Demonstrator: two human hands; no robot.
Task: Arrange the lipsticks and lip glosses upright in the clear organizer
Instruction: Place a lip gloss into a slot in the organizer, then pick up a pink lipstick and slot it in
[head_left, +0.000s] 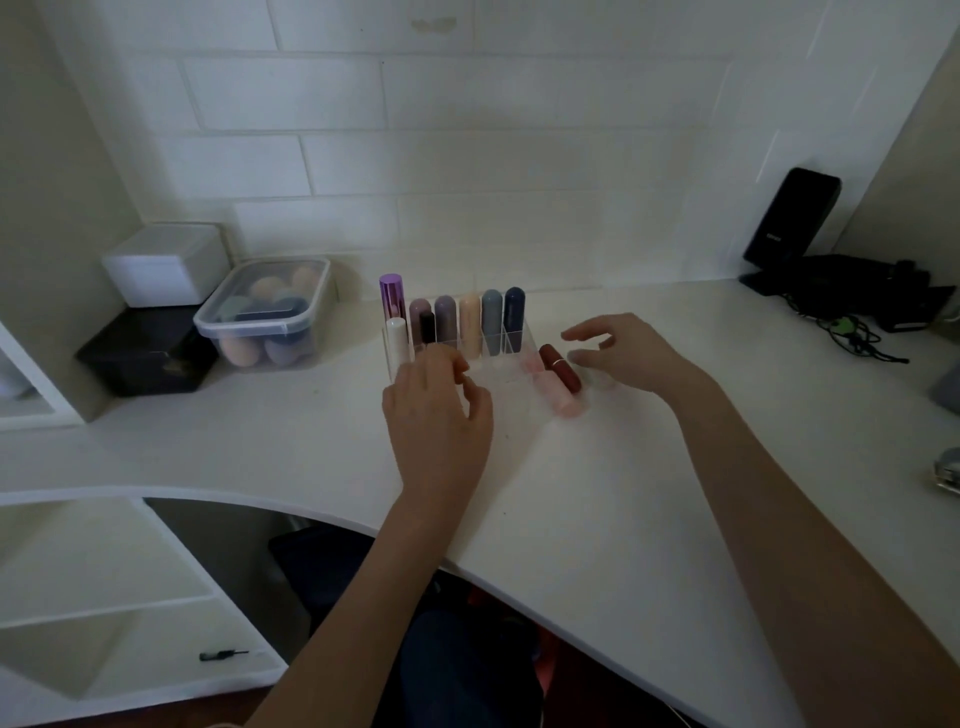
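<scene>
Right hand (623, 353) spread and empty, mid-frame. Dark red lipstick (561, 370) lying down: light, hard, smooth, maybe rolls. Best pinched around the middle.

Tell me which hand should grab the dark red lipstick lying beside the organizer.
Right. The right hand hovers open just beside the dark red lipstick, which lies flat on the desk right of the clear organizer. The left hand is at the organizer's front, farther away.
</scene>
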